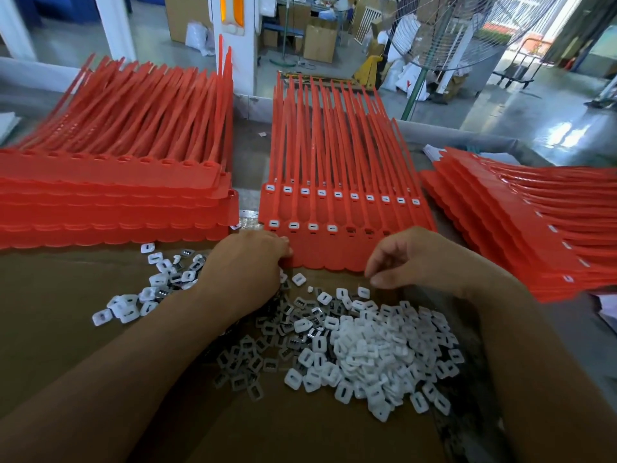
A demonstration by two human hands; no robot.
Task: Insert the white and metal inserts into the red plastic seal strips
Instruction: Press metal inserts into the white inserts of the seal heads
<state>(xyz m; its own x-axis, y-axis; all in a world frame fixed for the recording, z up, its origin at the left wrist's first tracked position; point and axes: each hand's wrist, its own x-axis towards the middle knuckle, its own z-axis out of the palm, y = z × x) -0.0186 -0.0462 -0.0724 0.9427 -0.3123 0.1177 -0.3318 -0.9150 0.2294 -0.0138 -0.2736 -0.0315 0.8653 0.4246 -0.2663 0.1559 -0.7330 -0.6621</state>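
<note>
A sheet of joined red seal strips [337, 252] lies in the middle of the table, on top of another sheet whose sockets all hold white inserts. On the near sheet several left sockets hold inserts [293, 225]; the sockets further right are bare. My left hand [247, 262] holds the sheet's near left edge with curled fingers. My right hand [414, 259] hovers at the near right edge, fingers curled downward; whether it pinches an insert is not visible. A heap of loose white and metal inserts [360, 349] lies on the brown cardboard [66, 329] below both hands.
A tall stack of red strips [113, 195] stands on the left. Another stack [521, 222], with inserts fitted, slopes off at the right. A smaller scatter of inserts [160, 285] lies left of my left hand. Beyond the table are a fan [467, 31] and boxes.
</note>
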